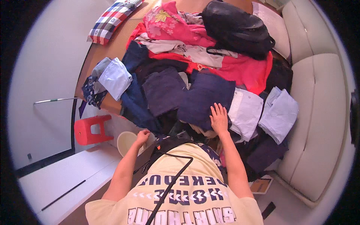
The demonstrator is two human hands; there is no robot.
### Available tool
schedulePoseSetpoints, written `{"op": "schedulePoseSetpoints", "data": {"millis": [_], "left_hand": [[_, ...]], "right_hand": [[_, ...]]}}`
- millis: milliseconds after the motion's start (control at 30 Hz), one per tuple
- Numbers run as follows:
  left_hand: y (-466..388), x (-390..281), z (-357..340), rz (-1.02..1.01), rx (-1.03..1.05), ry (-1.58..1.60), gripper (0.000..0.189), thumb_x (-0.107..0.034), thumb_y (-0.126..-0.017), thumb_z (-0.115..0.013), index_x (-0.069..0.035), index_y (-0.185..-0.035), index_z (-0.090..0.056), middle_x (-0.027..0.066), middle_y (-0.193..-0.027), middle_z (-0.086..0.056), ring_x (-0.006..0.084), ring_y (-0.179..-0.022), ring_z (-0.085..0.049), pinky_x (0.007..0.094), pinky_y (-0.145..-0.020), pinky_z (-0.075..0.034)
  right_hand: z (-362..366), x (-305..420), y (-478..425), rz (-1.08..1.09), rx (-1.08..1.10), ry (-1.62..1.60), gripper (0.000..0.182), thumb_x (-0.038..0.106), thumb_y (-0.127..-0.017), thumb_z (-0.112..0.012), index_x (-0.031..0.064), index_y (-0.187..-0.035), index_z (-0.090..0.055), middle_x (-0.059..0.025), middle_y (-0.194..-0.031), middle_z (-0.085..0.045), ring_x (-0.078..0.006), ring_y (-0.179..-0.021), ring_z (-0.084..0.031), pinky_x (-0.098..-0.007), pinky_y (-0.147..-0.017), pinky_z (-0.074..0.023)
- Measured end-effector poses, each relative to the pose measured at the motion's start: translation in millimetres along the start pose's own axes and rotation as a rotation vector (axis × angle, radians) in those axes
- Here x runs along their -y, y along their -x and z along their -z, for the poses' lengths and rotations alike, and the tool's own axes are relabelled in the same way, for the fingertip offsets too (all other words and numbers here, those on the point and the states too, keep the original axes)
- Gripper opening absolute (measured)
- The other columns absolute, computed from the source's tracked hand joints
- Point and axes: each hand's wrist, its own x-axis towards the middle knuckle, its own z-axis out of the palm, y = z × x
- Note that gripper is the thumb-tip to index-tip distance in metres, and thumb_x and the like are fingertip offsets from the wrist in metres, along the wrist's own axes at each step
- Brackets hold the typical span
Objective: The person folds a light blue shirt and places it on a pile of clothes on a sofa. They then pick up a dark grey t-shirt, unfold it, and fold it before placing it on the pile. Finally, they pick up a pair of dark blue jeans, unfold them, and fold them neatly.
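My right hand (220,121) lies flat on a folded navy garment (208,95), palm down, fingers slightly spread. Loosely curled, my left hand (143,137) hangs beside a cream bucket (125,143), near the edge of the clothes; its palm side is hidden. Another folded dark garment (164,91) lies left of the navy one. To the right are a folded white garment with snaps (244,112) and a folded light blue garment (279,114). Dark blue jeans (137,104) stretch along the left side of the pile. Farther left, a folded pale blue garment (115,78) rests on grey and patterned cloth.
Behind the clothes lie a pink floral blanket (168,25) and a black leather-look bag (236,28). A padded headboard (315,112) borders the right. At left stand a red plastic stool (92,130) and a white cabinet (73,174). A checked pillow (112,21) is at the far left corner.
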Motion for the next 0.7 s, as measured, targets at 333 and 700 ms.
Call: {"op": "schedulePoseSetpoints", "data": {"millis": [333, 700], "left_hand": [[47.9, 15.1, 19.4, 0.085, -0.111, -0.265, 0.027, -0.017, -0.075, -0.050, -0.008, -0.095, -0.065, 0.0150, -0.095, -0.064, 0.0320, -0.090, -0.060, 0.0417, -0.081, -0.045], [126.3, 27.8, 5.1, 0.419, -0.277, -0.536, 0.022, -0.014, -0.071, -0.051, -0.005, -0.085, -0.065, 0.0163, -0.091, -0.063, 0.0312, -0.095, -0.055, 0.0445, -0.086, -0.034]], "right_hand": [[13.4, 11.9, -8.6, 0.064, 0.000, -0.036, 0.045, 0.014, -0.075, -0.059, 0.0033, -0.117, -0.048, -0.0130, -0.128, -0.042, -0.0325, -0.121, -0.035, -0.0447, -0.101, -0.0260], [-9.7, -7.8, -0.8, 0.129, 0.048, 0.078, 0.046, 0.018, -0.081, -0.054, 0.0054, -0.124, -0.043, -0.0127, -0.135, -0.036, -0.0315, -0.124, -0.033, -0.0445, -0.101, -0.0259]]}}
